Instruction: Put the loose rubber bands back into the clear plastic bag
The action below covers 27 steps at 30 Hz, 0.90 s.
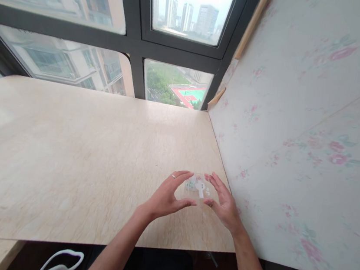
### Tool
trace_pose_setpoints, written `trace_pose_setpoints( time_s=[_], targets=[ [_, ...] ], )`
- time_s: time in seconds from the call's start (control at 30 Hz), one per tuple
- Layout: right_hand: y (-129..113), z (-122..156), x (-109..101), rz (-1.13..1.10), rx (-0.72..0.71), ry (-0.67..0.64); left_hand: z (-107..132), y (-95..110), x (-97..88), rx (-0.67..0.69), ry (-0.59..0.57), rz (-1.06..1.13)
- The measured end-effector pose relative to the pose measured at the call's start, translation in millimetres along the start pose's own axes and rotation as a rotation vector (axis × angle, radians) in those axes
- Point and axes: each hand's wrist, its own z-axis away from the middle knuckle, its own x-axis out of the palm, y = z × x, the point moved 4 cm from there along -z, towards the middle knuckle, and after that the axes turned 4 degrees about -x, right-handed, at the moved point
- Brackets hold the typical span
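Observation:
A small clear plastic bag [197, 186] with small white and greenish bits inside lies on the beige marble-patterned table [74, 161], near its right edge. My left hand [168, 196], a ring on one finger, curves round the bag's left side with fingers apart, thumb and fingertips close to it. My right hand [222, 200] curves round its right side in the same way. Both hands cup the bag loosely; I cannot tell whether the fingertips touch it.
A wall with pale floral wallpaper [301, 136] rises right beside the table's right edge. Large dark-framed windows [135, 42] stand behind the table. A white looped object [62, 260] lies below the table's front edge at the left.

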Motion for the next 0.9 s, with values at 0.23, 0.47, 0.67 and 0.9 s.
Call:
trace_pose_setpoints(
  time_s=[0.23, 0.47, 0.67, 0.9],
  targets=[
    [9, -19, -3, 0.184, 0.021, -0.051, -20, -26, 8.6, -0.059, -0.011, -0.14],
    [28, -19, -4, 0.215, 0.081, -0.065, -27, -47, 20.2, -0.105, -0.067, -0.116],
    [35, -18, -1, 0.237, 0.105, -0.084, -25, -55, 22.7, -0.136, -0.077, -0.106],
    [35, -18, 1, 0.22, 0.09, -0.053, -22, -63, 25.9, -0.152, -0.057, -0.104]
  ],
)
